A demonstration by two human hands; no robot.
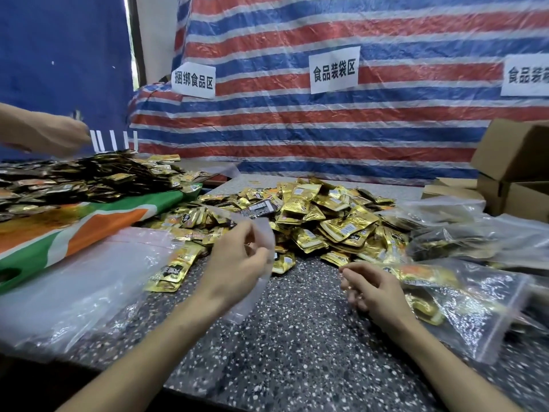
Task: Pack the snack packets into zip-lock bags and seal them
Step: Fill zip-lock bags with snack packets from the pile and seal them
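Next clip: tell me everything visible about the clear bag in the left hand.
The zip-lock bag is thin, translucent, frosted-looking plastic and appears empty. The left hand pinches its upper part, holding it roughly upright over the speckled table; its lower end hangs beside the wrist. The pile of gold packets lies just behind it.

The person is shown only as two bare forearms and two bare hands. The left forearm (154, 337) and the left hand (237, 263) are uncovered throughout, as are the right forearm (439, 361) and the right hand (371, 289). Slender fingers are seen on both; the nails are too blurred to be told.
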